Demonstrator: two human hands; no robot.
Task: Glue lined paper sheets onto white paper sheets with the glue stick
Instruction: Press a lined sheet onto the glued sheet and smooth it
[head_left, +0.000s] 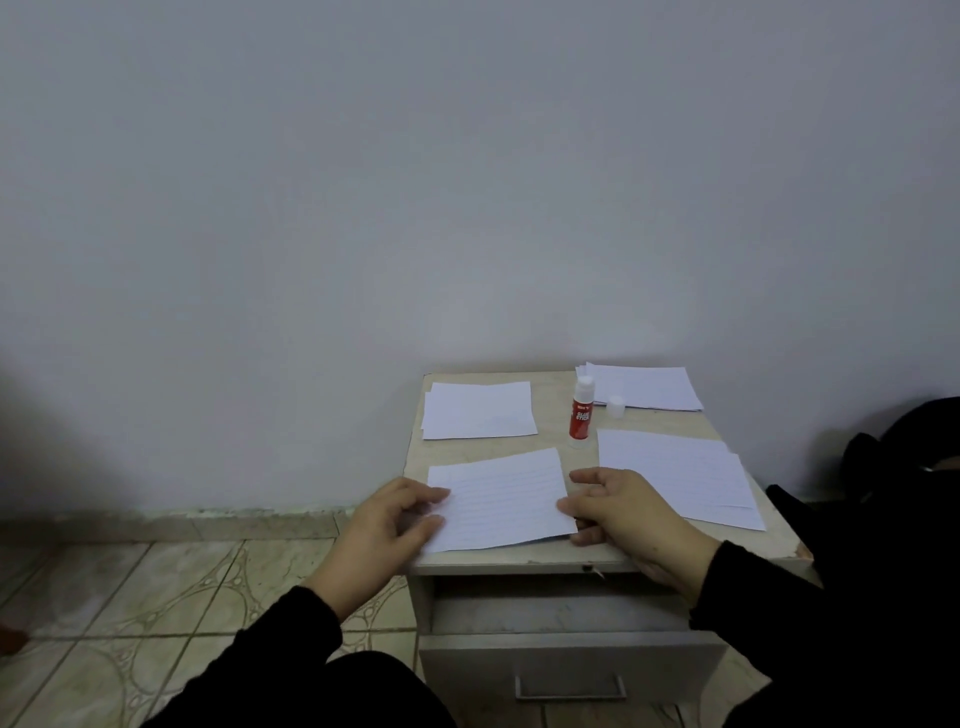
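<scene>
The left hand (387, 525) pinches the left edge of a lined sheet (501, 499) lying at the bench's (519, 560) front edge. The right hand (621, 512), fingers curled, grips its right edge. The uncapped glue stick (581, 413) stands upright just behind.

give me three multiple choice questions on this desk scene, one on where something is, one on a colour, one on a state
1. Where does the glue stick stand?
A. in the open drawer
B. on the table top, behind the lined sheet
C. on the floor

2. What colour is the glue stick's label?
A. red
B. green
C. yellow

3. What state is the glue stick in?
A. capped
B. lying on its side
C. uncapped and upright

Answers:
1. B, it stands on the table beyond the lined sheet that the left hand and right hand hold at its sides.
2. A, its body is red with white lettering.
3. C, the white cap sits apart beside it.
</scene>
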